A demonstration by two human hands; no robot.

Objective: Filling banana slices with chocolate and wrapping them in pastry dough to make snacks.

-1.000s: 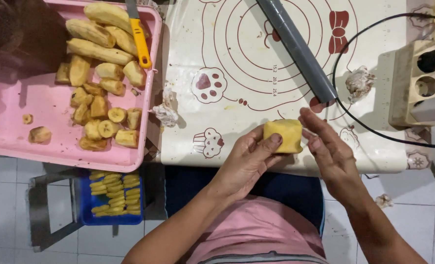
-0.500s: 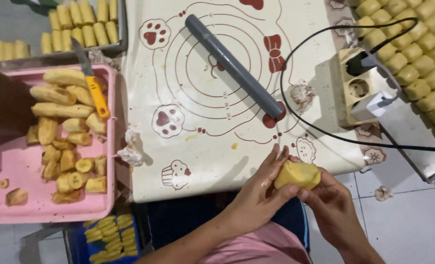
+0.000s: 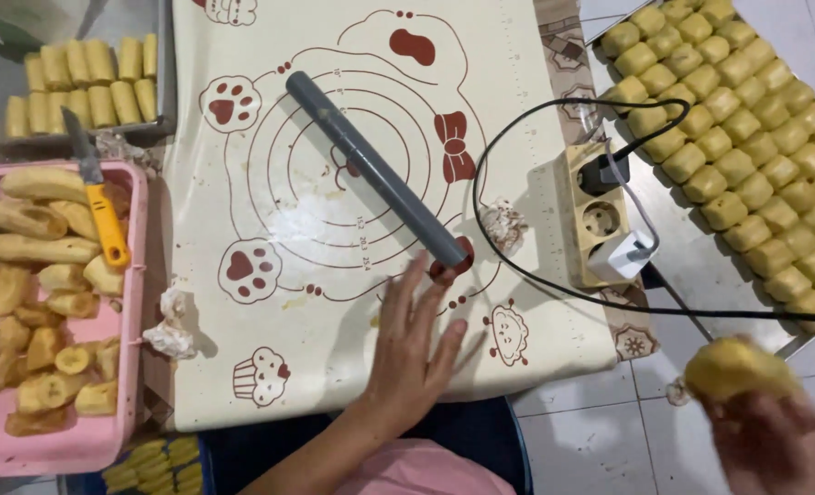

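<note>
1. My right hand (image 3: 774, 445), blurred at bottom right off the mat, grips a yellow dough-wrapped piece (image 3: 732, 367).
2. My left hand (image 3: 416, 353) lies flat, fingers spread, holding nothing, on the baking mat (image 3: 334, 183); fingertips near the grey rolling pin (image 3: 375, 170).
3. Left: pink tray (image 3: 77, 445) of cut bananas (image 3: 45, 302), yellow-handled knife (image 3: 100, 206).
4. Farther right: power strip (image 3: 600, 215), metal tray (image 3: 700, 252) of wrapped pieces (image 3: 746, 137).

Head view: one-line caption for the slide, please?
Left hand flat on pastry mat beside grey rolling pin; right hand holds yellow dough piece.
</note>
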